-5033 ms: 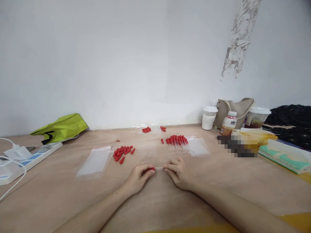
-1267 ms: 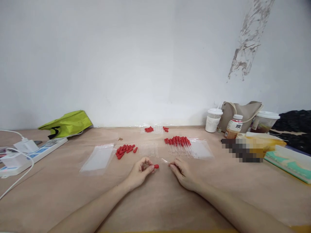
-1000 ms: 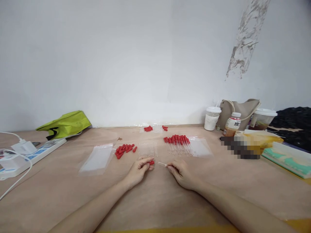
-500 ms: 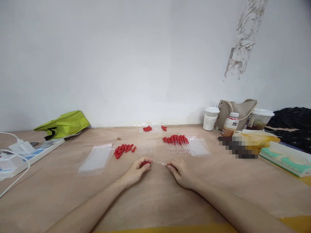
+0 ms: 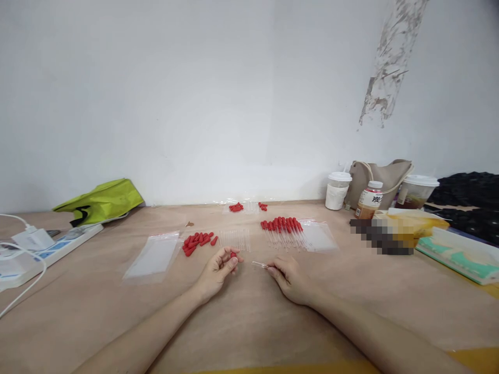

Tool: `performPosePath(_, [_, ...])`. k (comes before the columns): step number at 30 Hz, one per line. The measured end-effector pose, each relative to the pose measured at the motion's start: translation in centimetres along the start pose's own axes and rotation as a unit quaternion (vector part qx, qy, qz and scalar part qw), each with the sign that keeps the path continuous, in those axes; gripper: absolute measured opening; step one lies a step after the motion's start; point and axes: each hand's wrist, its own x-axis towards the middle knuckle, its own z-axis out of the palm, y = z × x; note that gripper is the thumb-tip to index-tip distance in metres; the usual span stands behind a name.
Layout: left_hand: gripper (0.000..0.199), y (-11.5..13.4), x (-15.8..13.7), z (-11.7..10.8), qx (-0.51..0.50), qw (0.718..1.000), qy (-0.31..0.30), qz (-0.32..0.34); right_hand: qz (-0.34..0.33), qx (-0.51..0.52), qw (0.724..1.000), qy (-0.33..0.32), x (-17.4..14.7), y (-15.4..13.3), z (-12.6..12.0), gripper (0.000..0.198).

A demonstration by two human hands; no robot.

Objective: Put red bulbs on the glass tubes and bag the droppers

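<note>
1. The person's left hand (image 5: 213, 272) is pinching a red bulb (image 5: 233, 255) between the thumb and the fingers; only a small rounded part of it is showing.
2. The right hand (image 5: 291, 279) is gripping a slim clear tube (image 5: 258, 264) by one end, thumb against curled fingers, and the tube's free end is pointing toward the left hand. Bulb and tube are staying apart, with a gap of bare brown table (image 5: 245, 322) lying between them.
3. Just beyond the left hand, a loose pile of red bulbs (image 5: 197, 241) is lying beside a flat clear plastic bag (image 5: 154, 255).
4. Beyond the gap between the hands, a row of clear tubes (image 5: 234, 240) is lying side by side (too faint to count).
5. Beyond the right hand, a cluster of red-topped tubes (image 5: 284, 228) is spreading out, its bulbs facing the wall (image 5: 210, 104); a second plastic bag (image 5: 323, 239) is lying just to its right.
6. Near the wall, a clear packet with more red pieces (image 5: 236, 207) is resting.
7. At far left, a yellow-green bag (image 5: 103, 200) is slumping behind a white power strip (image 5: 80, 243); at right, a lidded cup (image 5: 336, 198) and a labelled bottle (image 5: 370, 200) are standing before a beige bag (image 5: 384, 172).
</note>
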Motion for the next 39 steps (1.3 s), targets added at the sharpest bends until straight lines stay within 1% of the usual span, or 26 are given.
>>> performPosePath(2, [0.026, -0.1, -0.1, 0.2, -0.059, 0.998, -0.010, -0.009, -0.006, -0.007, 1.000, 0.001, 0.0, -0.1, 0.0, 0.020])
performPosePath(4, [0.027, -0.1, -0.1, 0.3, -0.081, 0.996, -0.010, -0.019, -0.013, -0.016, 1.000, 0.003, 0.0, -0.3, -0.1, 0.019])
performPosePath(6, [0.028, 0.1, -0.2, 0.4, -0.055, 0.998, 0.004, -0.021, -0.019, -0.024, 1.000, 0.006, 0.0, -0.5, -0.2, 0.018])
performPosePath(9, [0.030, 0.3, -0.1, 0.4, 0.011, 0.999, 0.033, -0.005, -0.029, -0.025, 0.999, 0.015, 0.0, -0.7, -0.2, 0.017])
performPosePath(11, [0.032, 0.4, 0.0, 0.4, 0.019, 0.999, 0.040, 0.000, -0.036, -0.026, 0.999, 0.022, 0.0, -0.7, -0.2, 0.017])
performPosePath(13, [0.031, 0.2, -0.1, 0.4, -0.002, 1.000, 0.027, -0.005, -0.040, -0.027, 0.998, 0.026, 0.1, -0.7, -0.2, 0.017])
performPosePath(17, [0.028, -0.2, -0.3, 0.4, -0.066, 0.997, -0.024, -0.029, -0.042, -0.023, 0.998, 0.033, 0.1, -0.8, -0.3, 0.018])
performPosePath(19, [0.029, -0.3, -0.4, 0.4, -0.087, 0.995, -0.031, -0.033, -0.042, -0.020, 0.998, 0.035, 0.1, -0.8, -0.3, 0.018])
performPosePath(22, [0.029, -0.2, -0.4, 0.6, -0.093, 0.995, -0.022, -0.032, -0.042, -0.016, 0.998, 0.037, 0.1, -0.8, -0.2, 0.018])
performPosePath(28, [0.032, 0.2, -0.3, 0.9, -0.054, 0.997, -0.003, -0.049, -0.046, -0.011, 0.998, 0.034, 0.3, -0.8, 0.0, 0.019])
performPosePath(32, [0.034, 0.2, -0.4, 1.0, 0.007, 0.998, -0.031, -0.055, -0.052, -0.011, 0.998, 0.028, 0.3, -0.7, -0.1, 0.020])
performPosePath(34, [0.033, 0.3, -0.6, 1.1, 0.049, 0.997, -0.049, -0.038, -0.059, -0.015, 0.998, 0.024, 0.3, -0.4, -0.2, 0.021])
performPosePath(36, [0.029, 0.5, -0.9, 1.2, 0.086, 0.994, -0.060, -0.007, -0.068, -0.022, 0.997, 0.019, 0.3, -0.2, -0.2, 0.022])
performPosePath(38, [0.026, 0.5, -1.0, 1.4, 0.105, 0.992, -0.064, 0.013, -0.079, -0.030, 0.996, 0.011, 0.3, 0.0, -0.2, 0.022])
performPosePath(39, [0.026, 0.5, -1.1, 1.4, 0.103, 0.993, -0.064, 0.012, -0.083, -0.034, 0.996, 0.008, 0.3, 0.1, -0.1, 0.023])
